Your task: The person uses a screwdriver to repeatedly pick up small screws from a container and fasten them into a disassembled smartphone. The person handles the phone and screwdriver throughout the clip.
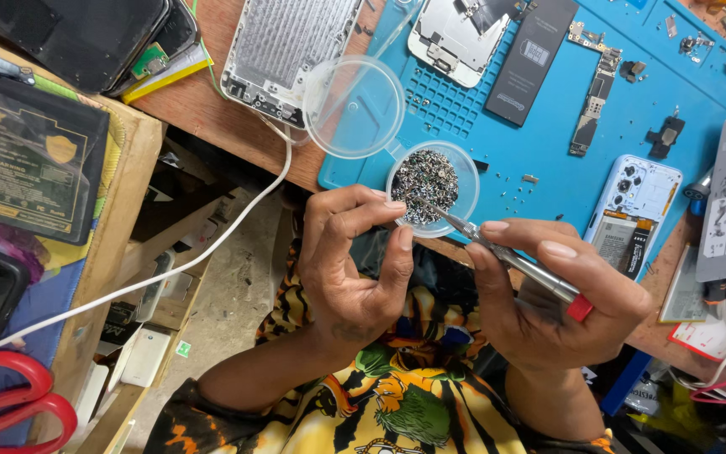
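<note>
Hands at a cup of screws

Left hand [355,261] pinches the cup [433,188]; right hand [548,294] grips tweezers [506,256] dipped into it.

Phone repair workshop. Landmark: blue work mat [548,160] on a wooden worktop [212,92]. On the mat: a black battery [531,59], circuit boards [594,101], an opened phone [460,34], loose screws. At its near edge, a small clear cup of tiny screws [430,185]. Left of the mat: a bare phone frame [283,46], more batteries [31,155], red scissors [10,403].
</note>
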